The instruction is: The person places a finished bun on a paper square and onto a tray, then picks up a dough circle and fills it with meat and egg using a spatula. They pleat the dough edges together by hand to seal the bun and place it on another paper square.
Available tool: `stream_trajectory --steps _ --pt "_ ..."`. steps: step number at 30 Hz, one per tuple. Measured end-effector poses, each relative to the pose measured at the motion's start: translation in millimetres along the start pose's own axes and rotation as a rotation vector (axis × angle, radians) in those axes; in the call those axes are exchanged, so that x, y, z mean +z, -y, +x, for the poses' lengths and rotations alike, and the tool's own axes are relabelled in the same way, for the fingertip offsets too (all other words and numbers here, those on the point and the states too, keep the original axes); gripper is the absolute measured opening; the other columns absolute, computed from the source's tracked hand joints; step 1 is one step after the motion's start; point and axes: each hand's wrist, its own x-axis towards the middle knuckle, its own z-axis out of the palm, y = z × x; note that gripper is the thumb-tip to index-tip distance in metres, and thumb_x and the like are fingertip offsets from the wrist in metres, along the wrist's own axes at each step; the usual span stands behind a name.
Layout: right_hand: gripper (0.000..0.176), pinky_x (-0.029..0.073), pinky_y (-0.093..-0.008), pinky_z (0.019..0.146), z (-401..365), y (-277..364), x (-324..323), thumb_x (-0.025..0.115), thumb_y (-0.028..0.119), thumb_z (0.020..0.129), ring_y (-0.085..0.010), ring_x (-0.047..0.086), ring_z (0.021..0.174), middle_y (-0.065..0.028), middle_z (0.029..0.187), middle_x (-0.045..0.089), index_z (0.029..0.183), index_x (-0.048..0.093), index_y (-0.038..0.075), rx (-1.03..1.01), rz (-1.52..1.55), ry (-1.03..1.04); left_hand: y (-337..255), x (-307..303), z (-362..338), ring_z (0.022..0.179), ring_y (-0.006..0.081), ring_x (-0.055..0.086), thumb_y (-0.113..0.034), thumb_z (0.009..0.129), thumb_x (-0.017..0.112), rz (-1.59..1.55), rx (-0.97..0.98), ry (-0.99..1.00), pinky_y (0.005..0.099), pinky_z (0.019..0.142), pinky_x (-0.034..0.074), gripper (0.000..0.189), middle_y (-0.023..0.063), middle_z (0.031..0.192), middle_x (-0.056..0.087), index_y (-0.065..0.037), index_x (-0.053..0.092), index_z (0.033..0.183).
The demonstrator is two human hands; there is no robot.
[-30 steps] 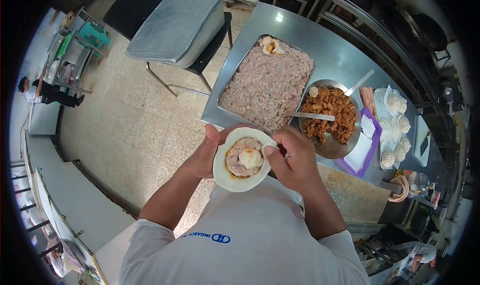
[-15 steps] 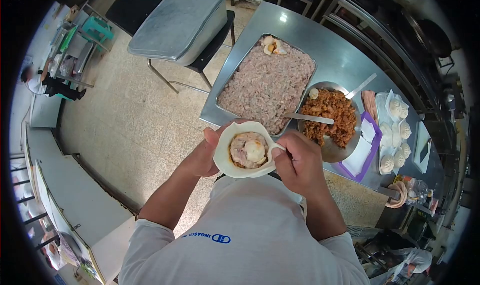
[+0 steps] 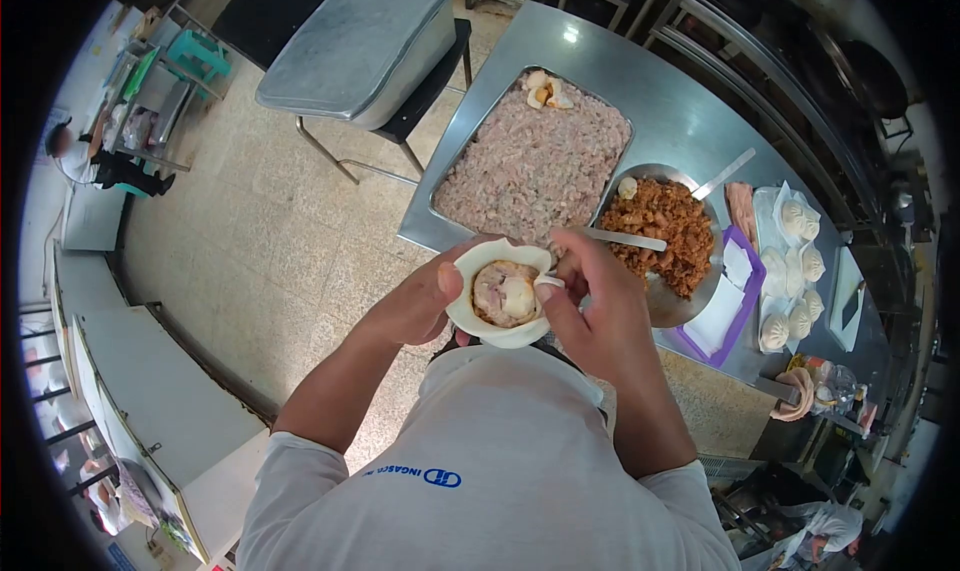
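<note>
In front of my shirt, a round dough wrapper (image 3: 515, 335) is cupped around minced meat filling (image 3: 488, 293) topped by a pale, rounded piece. My left hand (image 3: 418, 303) curls round its left side, with the thumb on the rim. At the right edge, my right hand (image 3: 598, 299) pinches a fold of dough between thumb and fingers. Just beyond my hands, a metal tray (image 3: 466, 149) holds pale minced meat (image 3: 540, 166). To its right stands a metal bowl (image 3: 672, 309) of reddish-brown chopped filling (image 3: 650, 226).
A spatula (image 3: 625, 238) and another metal handle (image 3: 724, 173) rest in the bowl. Pleated buns (image 3: 798, 221) sit on papers farther right, past a purple tray (image 3: 757, 281). A lidded tub (image 3: 360, 41) stands on chairs. One person (image 3: 85, 161) works at far left.
The dough wrapper has shifted slightly right and its rim is drawn in more. My right fingers have moved up over the edge, and my left hand has followed to the right.
</note>
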Motion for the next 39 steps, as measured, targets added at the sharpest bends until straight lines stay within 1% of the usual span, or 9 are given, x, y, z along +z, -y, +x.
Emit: stream_trajectory --steps 4,9,25,28,31,32,34,35,39 --pt "0.011 0.047 -0.0418 0.061 5 -21 8 0.065 0.005 0.084 -0.0331 0.060 0.069 -0.0158 0.079 0.058 0.092 0.059 0.000 -0.133 -0.204 0.076 13 -8 13 0.104 0.0129 0.065 -0.076 0.079 0.066 -0.050 0.022 0.009 0.0219 0.065 0.055 0.102 0.0099 0.124 0.061 -0.003 0.042 0.146" --pt "0.010 0.047 -0.0433 0.064 0 -17 15 0.064 0.006 0.085 -0.0334 0.059 0.070 -0.0147 0.079 0.057 0.092 0.059 0.001 -0.188 -0.288 0.128 2 -5 11 0.089 0.0122 0.065 -0.034 0.081 0.079 0.111 -0.173 -0.170 0.0207 0.056 0.048 0.072 0.0074 0.113 0.064 -0.004 0.049 0.139" --pt "0.011 0.048 -0.0480 0.067 3 -14 31 0.063 0.003 0.084 -0.0388 0.061 0.075 -0.0174 0.084 0.060 0.091 0.058 -0.002 -0.057 -0.278 0.057 -22 -15 15 0.073 0.0073 0.059 -0.028 0.077 0.077 0.303 -0.227 0.049 0.0215 0.054 0.045 0.063 0.0025 0.095 0.065 -0.008 0.056 0.133" --pt "0.008 0.049 -0.0483 0.068 2 -18 29 0.062 0.004 0.084 -0.0390 0.061 0.076 -0.0181 0.083 0.060 0.090 0.058 -0.001 -0.057 -0.326 0.089 -19 -28 19 0.071 0.0076 0.058 -0.036 0.088 0.066 0.445 -0.313 0.143 0.0206 0.055 0.044 0.055 0.0024 0.095 0.065 -0.007 0.055 0.134" --pt "0.008 0.049 -0.0483 0.069 -7 -15 31 0.062 0.005 0.085 -0.0386 0.061 0.076 -0.0184 0.082 0.060 0.088 0.058 -0.001 -0.009 -0.304 0.088 29 -47 22 0.097 0.0204 0.067 -0.079 0.094 0.027 0.012 -0.100 -0.049 0.0322 0.078 0.056 0.086 0.0108 0.112 0.066 -0.007 0.056 0.132" --pt "0.008 0.048 -0.0483 0.068 -7 -15 32 0.062 0.006 0.085 -0.0385 0.061 0.076 -0.0185 0.082 0.059 0.087 0.058 -0.001 0.007 -0.268 0.068 52 -34 21 0.097 0.0204 0.067 -0.079 0.094 0.027 0.022 -0.102 -0.044 0.0322 0.078 0.056 0.086 0.0108 0.112 0.066 -0.007 0.056 0.132" --pt "0.008 0.048 -0.0476 0.068 -8 -19 40 0.062 0.006 0.085 -0.0381 0.061 0.075 -0.0181 0.081 0.059 0.088 0.058 -0.001 -0.006 -0.274 0.092 91 -3 12 0.113 0.0278 0.064 -0.087 0.085 0.026 -0.723 0.006 -0.284 0.0430 0.095 0.053 0.096 0.0122 0.121 0.065 -0.008 0.056 0.130" --pt "0.009 0.048 -0.0469 0.068 -13 -20 42 0.062 0.006 0.084 -0.0377 0.061 0.074 -0.0177 0.081 0.059 0.088 0.058 -0.001 -0.017 -0.285 0.136 97 1 7 0.116 0.0299 0.063 -0.088 0.084 0.025 -0.889 0.027 -0.182 0.0476 0.099 0.051 0.096 0.0110 0.124 0.064 -0.009 0.056 0.130" --pt "0.009 0.048 -0.0451 0.067 -12 -10 37 0.063 0.005 0.083 -0.0366 0.061 0.074 -0.0166 0.082 0.060 0.087 0.058 -0.001 -0.071 -0.211 0.126 92 6 3 0.116 0.0309 0.063 -0.090 0.082 0.027 -0.867 0.099 -0.176 0.0492 0.099 0.051 0.098 0.0121 0.125 0.064 -0.010 0.056 0.130"
